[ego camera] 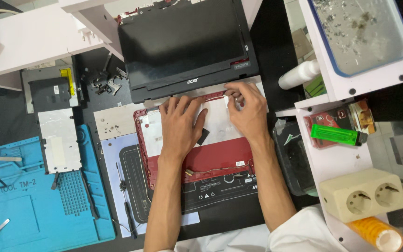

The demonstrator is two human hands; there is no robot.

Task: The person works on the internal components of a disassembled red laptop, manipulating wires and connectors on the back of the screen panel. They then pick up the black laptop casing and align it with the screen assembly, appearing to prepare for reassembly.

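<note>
Left hand flat, fingers spread on red laptop lid; right hand fingers pinching lid's top edge.

head cam, top-down, close on bench

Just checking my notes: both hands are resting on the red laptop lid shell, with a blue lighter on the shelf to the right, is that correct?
Not quite: the lighter is green, not blue, as the head view shows. The rest holds: the left hand and right hand rest on the red laptop lid shell, and the lighter lies on the shelf to the right.
</note>
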